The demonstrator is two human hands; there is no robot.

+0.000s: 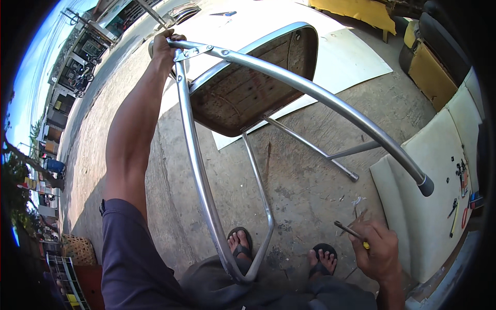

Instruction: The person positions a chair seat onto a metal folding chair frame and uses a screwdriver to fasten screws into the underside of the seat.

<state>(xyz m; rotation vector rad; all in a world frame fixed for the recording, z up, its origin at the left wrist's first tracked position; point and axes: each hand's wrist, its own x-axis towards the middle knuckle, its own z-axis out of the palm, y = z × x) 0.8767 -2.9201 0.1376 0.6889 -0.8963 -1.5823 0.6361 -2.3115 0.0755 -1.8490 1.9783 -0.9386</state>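
Note:
A folding chair (pixel 336 95) of shiny tubular metal is tilted in front of me, its rusty brown seat underside (pixel 258 85) facing me. My left hand (pixel 168 45) is closed around the frame near the riveted hinge bracket (pixel 194 52), at the far upper left. One bent tube comes down close to my feet, and another leg ends in a grey rubber cap (pixel 425 186). At the lower right, my right hand (pixel 376 248) is closed on a tool with a dark metal shaft (pixel 347 229) and a bit of yellow at its handle; it is apart from the chair.
To the right, a cream padded cushion (pixel 413 191) carries small black parts and several hand tools (pixel 457 206). A white sheet (pixel 356 57) lies on the concrete beyond the chair. Upholstered seat parts (pixel 436 57) stand at the upper right. My sandalled feet (pixel 240 244) are below.

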